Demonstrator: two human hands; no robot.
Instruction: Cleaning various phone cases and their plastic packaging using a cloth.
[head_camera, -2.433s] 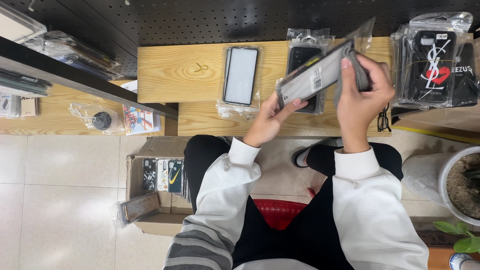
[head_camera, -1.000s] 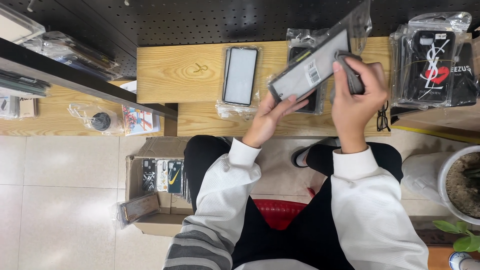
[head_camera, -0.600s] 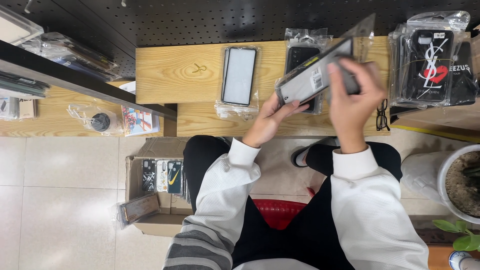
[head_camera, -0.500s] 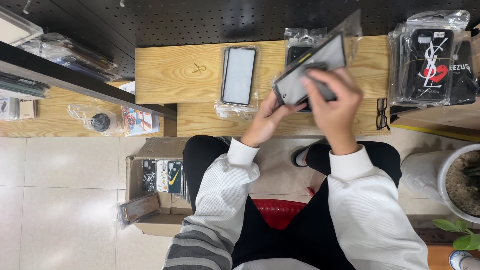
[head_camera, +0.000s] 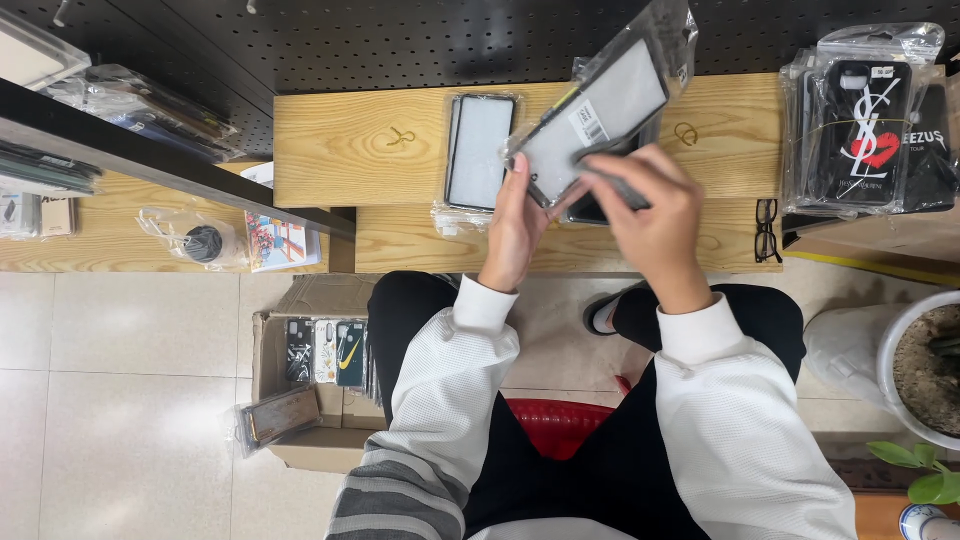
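Observation:
My left hand (head_camera: 515, 232) grips the lower end of a phone case in a clear plastic sleeve (head_camera: 600, 110), held tilted above the wooden bench (head_camera: 350, 150). My right hand (head_camera: 650, 225) presses a grey cloth (head_camera: 615, 190) against the sleeve's lower right side. A second bagged case with a pale face (head_camera: 478, 150) lies flat on the bench, just left of my left hand. A dark bagged case lies under the held one and is mostly hidden.
A stack of bagged black cases (head_camera: 868, 120) stands at the right end. Glasses (head_camera: 765, 230) lie near the bench edge. A cardboard box of cases (head_camera: 315, 385) sits on the floor, a plant pot (head_camera: 915, 370) at right, a red stool (head_camera: 555, 420) below me.
The held sleeve has shifted left and tilted more upright. My right hand with the cloth has slid from the sleeve's upper right down to its lower end.

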